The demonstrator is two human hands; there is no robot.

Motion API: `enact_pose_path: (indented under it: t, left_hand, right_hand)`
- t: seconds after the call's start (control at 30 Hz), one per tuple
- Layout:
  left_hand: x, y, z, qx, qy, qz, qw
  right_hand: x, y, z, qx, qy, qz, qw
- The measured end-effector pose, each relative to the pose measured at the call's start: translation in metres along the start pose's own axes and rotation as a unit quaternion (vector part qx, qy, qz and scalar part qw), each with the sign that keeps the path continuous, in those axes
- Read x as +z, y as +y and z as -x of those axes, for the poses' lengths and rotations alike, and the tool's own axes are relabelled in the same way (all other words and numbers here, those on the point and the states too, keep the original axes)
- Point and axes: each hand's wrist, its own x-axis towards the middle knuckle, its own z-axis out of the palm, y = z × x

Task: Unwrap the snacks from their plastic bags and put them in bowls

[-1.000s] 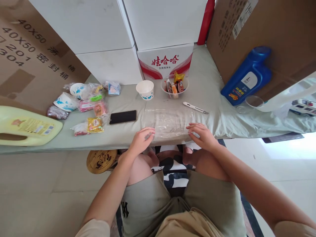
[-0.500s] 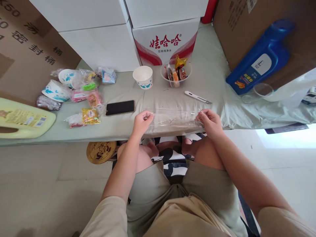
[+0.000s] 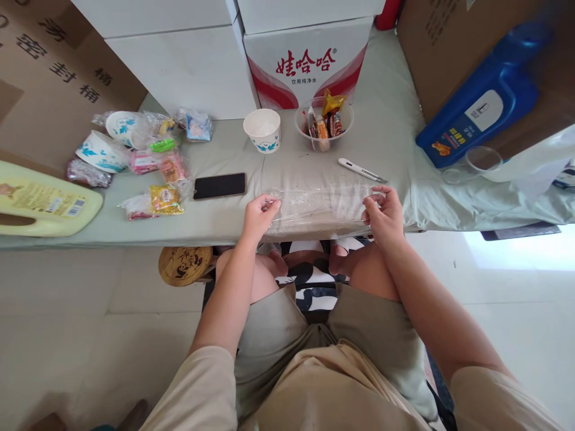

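Grips clamped on clear film (image 3: 318, 206), left hand (image 3: 259, 214), right hand (image 3: 383, 214) — phone (image 3: 220, 185) beside, cutter (image 3: 362, 170) beyond

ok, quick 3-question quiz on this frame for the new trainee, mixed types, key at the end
1. Multiple choice: the left hand and the right hand both pinch which thing?
A) a jug
B) a clear plastic sheet
C) a knife

2. True or false: the phone lies flat, to the left of the left hand and apart from it.

3. Short answer: what stands just to the right of the paper cup?

Key
1. B
2. True
3. The bowl of snacks
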Motion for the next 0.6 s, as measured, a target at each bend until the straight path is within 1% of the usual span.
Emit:
enact_pose_path:
  t: [0.1,0.2,0.27,0.37,0.43,0.5,0.57,0.6]
  left_hand:
    - [0.001,0.003,0.001,-0.002,-0.007,0.008,1.0]
    - [0.002,0.004,0.001,-0.005,-0.024,0.019,1.0]
    - [0.002,0.004,0.001,0.01,-0.037,0.015,0.999]
    - [0.001,0.005,0.001,0.05,-0.068,-0.004,0.996]
    - [0.002,0.005,0.0,0.061,-0.092,-0.013,0.994]
    - [0.004,0.005,0.0,0.056,-0.11,-0.006,0.992]
    - [0.007,0.004,-0.001,0.036,-0.106,0.008,0.994]
    - [0.009,0.004,-0.001,0.022,-0.096,0.011,0.995]
  right_hand:
    - [-0.002,0.0,-0.002,0.024,0.055,0.079,0.995]
    - [-0.006,-0.001,-0.002,0.039,0.07,0.152,0.985]
    - [-0.008,-0.002,-0.001,0.036,0.075,0.181,0.98]
    - [-0.01,-0.001,-0.002,0.01,0.095,0.22,0.971]
    - [-0.011,0.0,-0.004,-0.002,0.109,0.22,0.969]
    - [-0.012,0.001,-0.008,0.008,0.117,0.194,0.974]
    - [-0.012,0.001,-0.01,0.023,0.119,0.182,0.976]
    - [-0.013,0.001,-0.011,0.023,0.121,0.191,0.974]
